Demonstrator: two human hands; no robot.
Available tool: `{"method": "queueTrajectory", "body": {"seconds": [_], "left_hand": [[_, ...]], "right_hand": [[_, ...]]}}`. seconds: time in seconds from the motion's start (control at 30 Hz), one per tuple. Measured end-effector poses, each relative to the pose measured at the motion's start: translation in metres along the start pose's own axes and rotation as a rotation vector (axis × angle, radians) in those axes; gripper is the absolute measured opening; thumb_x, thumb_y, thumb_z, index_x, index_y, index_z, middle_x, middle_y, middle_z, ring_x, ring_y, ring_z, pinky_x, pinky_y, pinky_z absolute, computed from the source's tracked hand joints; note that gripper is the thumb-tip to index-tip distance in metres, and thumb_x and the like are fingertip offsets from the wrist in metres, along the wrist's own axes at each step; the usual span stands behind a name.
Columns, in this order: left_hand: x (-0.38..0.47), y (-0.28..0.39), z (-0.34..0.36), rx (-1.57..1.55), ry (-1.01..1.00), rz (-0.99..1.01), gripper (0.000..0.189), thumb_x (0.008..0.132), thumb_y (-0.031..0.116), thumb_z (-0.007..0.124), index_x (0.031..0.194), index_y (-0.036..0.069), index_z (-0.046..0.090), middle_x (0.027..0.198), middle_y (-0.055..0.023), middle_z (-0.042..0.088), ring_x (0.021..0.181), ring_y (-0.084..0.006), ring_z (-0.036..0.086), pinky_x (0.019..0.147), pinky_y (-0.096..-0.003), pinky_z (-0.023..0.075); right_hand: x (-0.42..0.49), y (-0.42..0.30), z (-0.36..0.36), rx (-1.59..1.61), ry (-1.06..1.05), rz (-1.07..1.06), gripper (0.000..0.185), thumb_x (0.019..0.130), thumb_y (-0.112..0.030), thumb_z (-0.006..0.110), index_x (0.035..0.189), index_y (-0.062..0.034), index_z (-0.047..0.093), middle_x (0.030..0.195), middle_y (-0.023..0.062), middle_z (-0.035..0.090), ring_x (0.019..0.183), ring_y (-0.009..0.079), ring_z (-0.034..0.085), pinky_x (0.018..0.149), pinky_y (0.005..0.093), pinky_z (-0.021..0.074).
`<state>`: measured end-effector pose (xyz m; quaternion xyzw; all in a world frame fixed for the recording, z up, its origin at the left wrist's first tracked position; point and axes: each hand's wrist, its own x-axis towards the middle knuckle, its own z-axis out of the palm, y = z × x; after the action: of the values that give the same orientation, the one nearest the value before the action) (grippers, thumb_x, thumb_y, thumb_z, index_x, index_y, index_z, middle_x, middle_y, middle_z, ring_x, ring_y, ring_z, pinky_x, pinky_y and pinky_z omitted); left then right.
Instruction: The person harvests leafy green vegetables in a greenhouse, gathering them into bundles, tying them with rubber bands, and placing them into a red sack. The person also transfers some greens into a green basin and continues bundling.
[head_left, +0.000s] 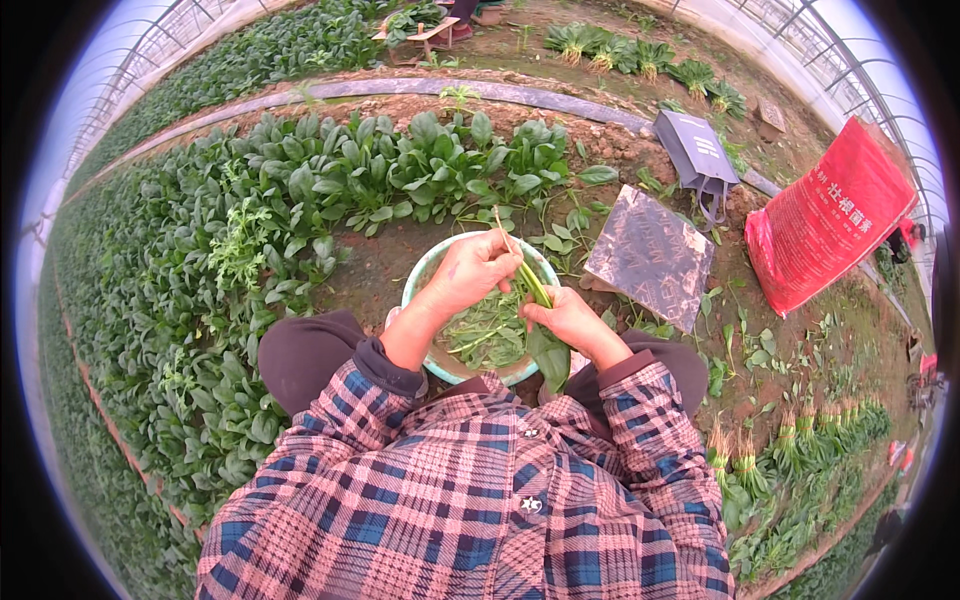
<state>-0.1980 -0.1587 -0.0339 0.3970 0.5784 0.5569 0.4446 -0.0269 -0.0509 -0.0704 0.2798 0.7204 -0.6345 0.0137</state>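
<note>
A spinach plant is held over a round basin, its thin pale root up and its broad dark leaves hanging down. My right hand grips it around the lower stems, just above the leaves. Thumb and fingers of my left hand pinch the plant near the root end. The pale green-rimmed basin sits on the soil between my knees. Inside it lie loose green leaves and stems, partly covered by my hands and forearms.
Growing spinach fills the ground ahead and left. At right are a dark board, a grey bag and a red printed sack. Tied spinach bunches lie lower right, with more bunches farther off. A person's foot shows by a low stool.
</note>
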Motion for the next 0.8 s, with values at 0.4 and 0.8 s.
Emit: {"method": "queueTrajectory", "body": {"seconds": [0.4,0.8], "left_hand": [[0.047,-0.008,0.030,0.184,0.001,0.061,0.017,0.089,0.019,0.067,0.087,0.002,0.064,0.067,-0.0018,0.060,0.059,-0.0075,0.055,0.054,-0.0249,0.0447],[0.221,-0.154,0.004,1.252,-0.336,0.127,0.017,0.083,0.016,0.056,0.097,0.007,0.062,0.095,-0.0144,0.062,0.093,-0.0349,0.061,0.078,-0.0449,0.0507]], "right_hand": [[-0.028,-0.061,-0.054,0.231,0.080,-0.020,0.013,0.089,-0.003,0.053,0.100,0.0010,0.061,0.067,0.0029,0.059,0.058,0.0141,0.061,0.057,0.0261,0.0482],[-0.022,-0.074,-0.106,0.064,0.433,0.024,0.010,0.092,-0.003,0.055,0.099,-0.0006,0.061,0.064,-0.0028,0.052,0.054,0.0046,0.049,0.051,0.0194,0.0380]]}}
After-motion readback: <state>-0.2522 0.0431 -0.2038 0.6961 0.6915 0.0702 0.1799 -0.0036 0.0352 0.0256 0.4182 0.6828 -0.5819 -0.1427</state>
